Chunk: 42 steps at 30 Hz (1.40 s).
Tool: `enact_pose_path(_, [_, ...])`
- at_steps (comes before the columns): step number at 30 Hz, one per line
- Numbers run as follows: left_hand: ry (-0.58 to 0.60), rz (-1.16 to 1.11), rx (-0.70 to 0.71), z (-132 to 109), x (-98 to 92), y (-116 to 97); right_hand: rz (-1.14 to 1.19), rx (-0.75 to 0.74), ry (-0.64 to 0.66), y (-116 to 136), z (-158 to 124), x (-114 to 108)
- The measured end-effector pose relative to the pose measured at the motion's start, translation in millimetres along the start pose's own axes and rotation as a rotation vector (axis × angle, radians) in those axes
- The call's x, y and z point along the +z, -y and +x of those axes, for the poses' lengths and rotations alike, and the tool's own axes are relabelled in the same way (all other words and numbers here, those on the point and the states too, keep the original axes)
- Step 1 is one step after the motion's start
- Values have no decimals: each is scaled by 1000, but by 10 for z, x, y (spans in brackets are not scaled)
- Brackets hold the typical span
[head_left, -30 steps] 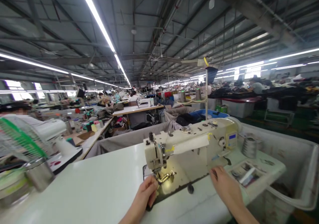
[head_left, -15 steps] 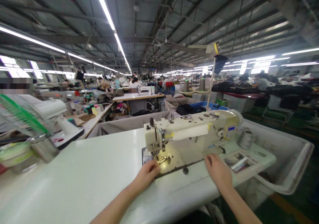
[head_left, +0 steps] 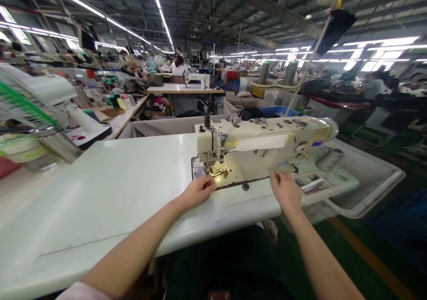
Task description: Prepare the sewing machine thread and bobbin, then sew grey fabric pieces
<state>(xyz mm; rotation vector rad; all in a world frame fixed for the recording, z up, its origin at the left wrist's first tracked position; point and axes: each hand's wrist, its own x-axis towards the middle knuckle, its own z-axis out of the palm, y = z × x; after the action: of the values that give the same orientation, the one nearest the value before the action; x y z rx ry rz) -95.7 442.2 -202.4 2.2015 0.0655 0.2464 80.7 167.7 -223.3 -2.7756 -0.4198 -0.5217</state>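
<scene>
A cream industrial sewing machine (head_left: 263, 146) stands on a white table (head_left: 116, 184), its lamp lighting the needle plate (head_left: 218, 172). My left hand (head_left: 197, 191) rests on the table just in front of the presser foot, fingers curled loosely, nothing visible in them. My right hand (head_left: 285, 189) lies on the table before the machine's right half, fingers bent down onto the surface, nothing visibly held. Both forearms reach in from the bottom edge.
A green-bladed fan (head_left: 30, 108) and a metal cup (head_left: 56, 145) stand at the table's left. A thread cone (head_left: 328, 158) and a small tray (head_left: 312, 183) sit right of the machine, beside a white bin (head_left: 373, 180). Other sewing tables and seated people fill the hall behind.
The camera has tilted down and pulled back, so more of the table and my forearms show. Both hands stay in the same places before the machine.
</scene>
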Motion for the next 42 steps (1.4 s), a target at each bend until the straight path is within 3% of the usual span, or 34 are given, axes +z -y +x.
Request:
enact_pose_path(14, [4,137,26,-25,5,-75,-2,7,-3,-5,5,13])
enact_pose_path(42, [2,178,34,-17,18,-76,2,17,-6,18,0,-18])
